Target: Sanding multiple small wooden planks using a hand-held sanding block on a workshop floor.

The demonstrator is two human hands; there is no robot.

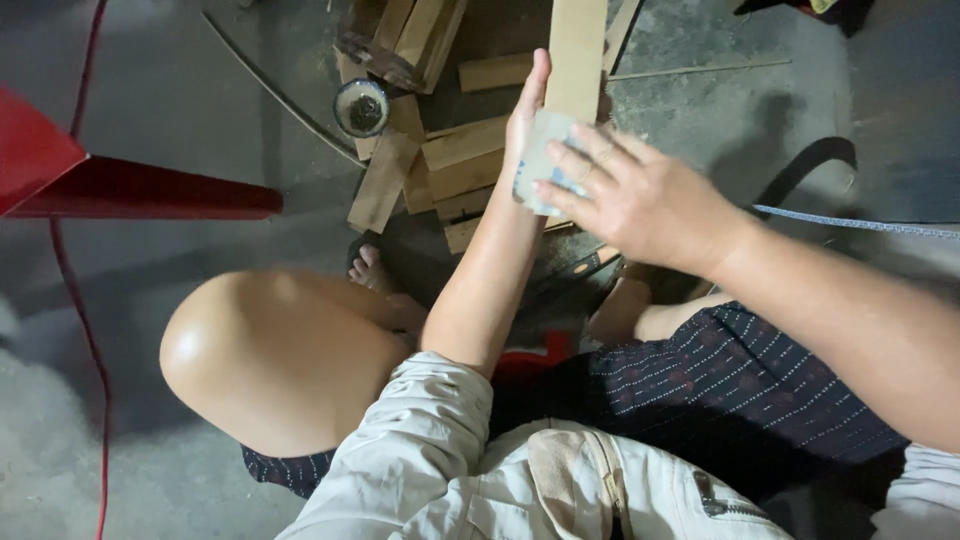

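Note:
My left hand (527,110) reaches forward and steadies a long pale wooden plank (577,55) from its left side, fingers stretched along its edge. My right hand (630,195) presses a folded pale sheet of sandpaper (540,160) against the near end of the plank, fingers spread flat over it. The plank's lower end is hidden behind the sheet and my right hand.
Several short wood offcuts (455,155) lie piled on the grey floor ahead. A round wire-brush disc (361,107) rests beside them. A red metal piece (130,185) juts in at left, with a red cable (85,330) below it. My bare knee (270,355) is bent in front.

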